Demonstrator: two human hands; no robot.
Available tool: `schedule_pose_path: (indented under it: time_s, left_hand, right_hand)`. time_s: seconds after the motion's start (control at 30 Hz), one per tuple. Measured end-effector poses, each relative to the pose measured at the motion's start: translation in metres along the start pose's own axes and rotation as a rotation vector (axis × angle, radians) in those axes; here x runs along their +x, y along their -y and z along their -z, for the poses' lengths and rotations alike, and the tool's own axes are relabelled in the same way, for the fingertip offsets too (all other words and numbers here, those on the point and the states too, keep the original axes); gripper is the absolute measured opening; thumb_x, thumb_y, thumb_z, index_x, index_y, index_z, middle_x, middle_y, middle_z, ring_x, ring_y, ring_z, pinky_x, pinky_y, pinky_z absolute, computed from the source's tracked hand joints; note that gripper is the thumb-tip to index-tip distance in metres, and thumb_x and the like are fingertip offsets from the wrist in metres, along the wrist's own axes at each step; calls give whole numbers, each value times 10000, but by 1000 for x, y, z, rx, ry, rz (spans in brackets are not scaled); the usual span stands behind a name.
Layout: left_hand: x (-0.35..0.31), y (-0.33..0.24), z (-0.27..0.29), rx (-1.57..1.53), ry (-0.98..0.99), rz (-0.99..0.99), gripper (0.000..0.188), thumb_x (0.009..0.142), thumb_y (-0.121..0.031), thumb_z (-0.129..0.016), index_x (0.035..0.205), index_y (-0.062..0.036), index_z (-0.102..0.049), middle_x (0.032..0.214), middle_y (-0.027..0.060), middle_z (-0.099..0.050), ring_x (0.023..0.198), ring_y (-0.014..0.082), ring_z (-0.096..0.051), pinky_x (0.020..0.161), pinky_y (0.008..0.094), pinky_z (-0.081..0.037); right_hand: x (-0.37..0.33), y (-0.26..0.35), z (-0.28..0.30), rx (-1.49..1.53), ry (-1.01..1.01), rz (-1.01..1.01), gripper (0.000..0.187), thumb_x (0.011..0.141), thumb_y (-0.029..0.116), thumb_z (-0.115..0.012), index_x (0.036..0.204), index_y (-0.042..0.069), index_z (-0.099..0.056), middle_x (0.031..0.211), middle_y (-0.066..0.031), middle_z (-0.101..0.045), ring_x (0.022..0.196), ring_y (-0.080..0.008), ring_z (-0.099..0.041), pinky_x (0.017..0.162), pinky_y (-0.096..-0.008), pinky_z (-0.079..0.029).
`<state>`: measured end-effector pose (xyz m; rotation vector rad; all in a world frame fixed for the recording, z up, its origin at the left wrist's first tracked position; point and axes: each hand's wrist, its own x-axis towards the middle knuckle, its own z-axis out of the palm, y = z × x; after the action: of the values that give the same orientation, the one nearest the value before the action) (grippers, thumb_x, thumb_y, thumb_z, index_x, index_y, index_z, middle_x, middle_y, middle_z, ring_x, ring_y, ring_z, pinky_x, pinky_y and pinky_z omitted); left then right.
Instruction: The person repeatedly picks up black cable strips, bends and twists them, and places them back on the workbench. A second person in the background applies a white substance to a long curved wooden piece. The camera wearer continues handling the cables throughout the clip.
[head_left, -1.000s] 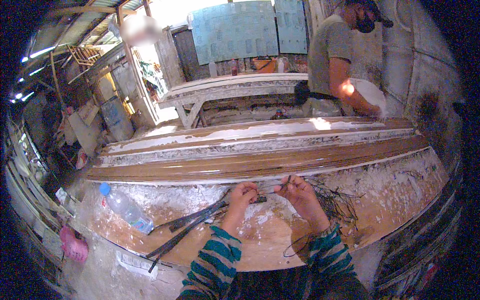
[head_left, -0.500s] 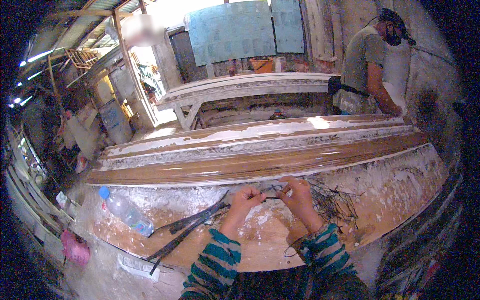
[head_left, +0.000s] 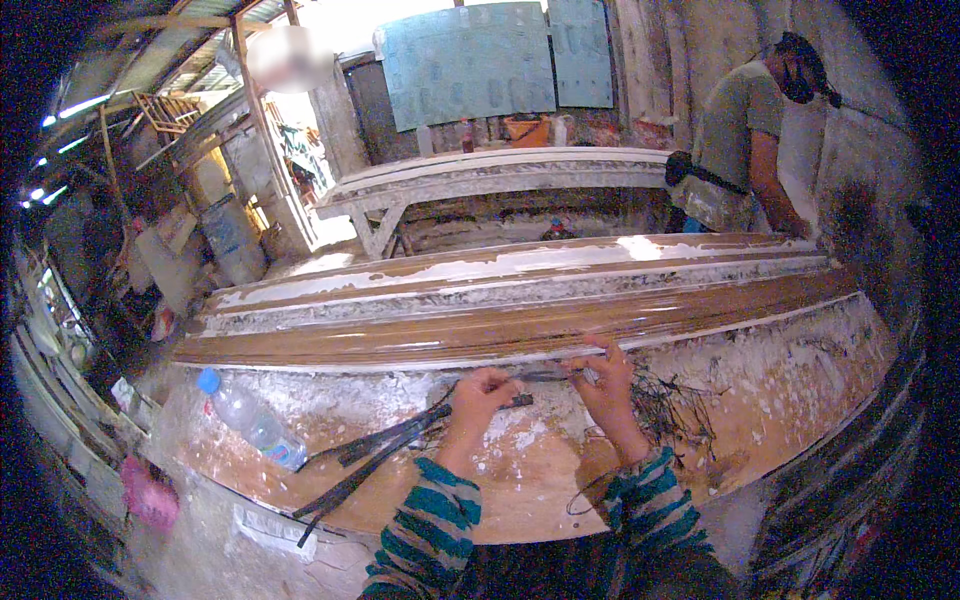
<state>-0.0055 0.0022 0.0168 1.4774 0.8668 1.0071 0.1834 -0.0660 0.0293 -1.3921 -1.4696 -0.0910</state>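
Note:
My left hand (head_left: 482,396) is closed around dark flat strips, and a short black end sticks out past its fingers. Long black strips (head_left: 385,447) trail from beside that hand toward the board's front left edge. A little to the right, my right hand (head_left: 607,388) pinches a thin black strand, its index finger lifted. The strand spans the small gap between both hands. Just right of that hand lies a tangle of thin black strands (head_left: 685,408), partly hidden behind it. Beneath everything is a worn brown board (head_left: 540,490) with white smears.
A clear plastic bottle with a blue cap (head_left: 250,420) lies left of the strips. Beyond my hands runs a long brown-and-white moulded piece (head_left: 500,300). Farther back are a white bench (head_left: 500,175) and a bending person (head_left: 745,130) at right. A pink container (head_left: 150,492) sits lower left.
My right hand has shifted slightly up and right, its index finger rising. The black strip's end now shows beside my left fingers. The person at right has moved slightly.

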Motion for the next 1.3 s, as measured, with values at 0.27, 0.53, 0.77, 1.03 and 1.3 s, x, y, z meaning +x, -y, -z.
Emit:
schedule_pose_path:
  time_s: [0.27, 0.53, 0.77, 1.03, 1.3]
  left_hand:
    - [11, 13, 16, -274, -203, -50, 110, 770, -55, -583, 875, -23, -589, 793, 28, -614, 661, 82, -555, 562, 220, -468]
    - [11, 17, 13, -345, -172, -28, 130, 776, -45, -575, 906, -52, -575, 818, 26, -607, 658, 81, -548, 549, 220, -465]
    - [10, 19, 12, -49, 43, -81, 72, 753, -40, -611, 824, -47, -601, 739, 21, -605, 626, 90, -543, 562, 220, -447]
    - [-22, 7, -31, -215, 719, 9, 110, 752, -65, -647, 823, -41, -568, 724, -12, -556, 678, 62, -493, 624, 218, -419]
    - [-3, -4, -1, -71, 35, -48, 104, 749, -85, -634, 735, -53, -536, 634, -24, -504, 591, 74, -480, 548, 207, -391]
  right_hand:
    - [-11, 36, -5, 699, 609, -189, 132, 697, 138, -691, 803, 72, -648, 1189, -73, -477, 1138, -229, -406, 947, -366, -311]
    - [-12, 32, -2, 968, 746, -197, 121, 736, 111, -658, 816, 31, -615, 1146, -91, -511, 1089, -216, -452, 911, -343, -351]
    - [-13, 15, -10, 620, 312, -230, 81, 702, 34, -657, 719, 46, -579, 754, -22, -582, 768, -141, -539, 730, -268, -414]
    - [-6, -24, -16, 240, -150, -191, 110, 696, 51, -649, 677, 43, -542, 695, -22, -521, 672, -142, -483, 679, -255, -400]
    - [-5, -10, -10, 295, -44, -112, 77, 690, 88, -673, 747, 69, -626, 892, -73, -539, 877, -198, -510, 779, -304, -399]
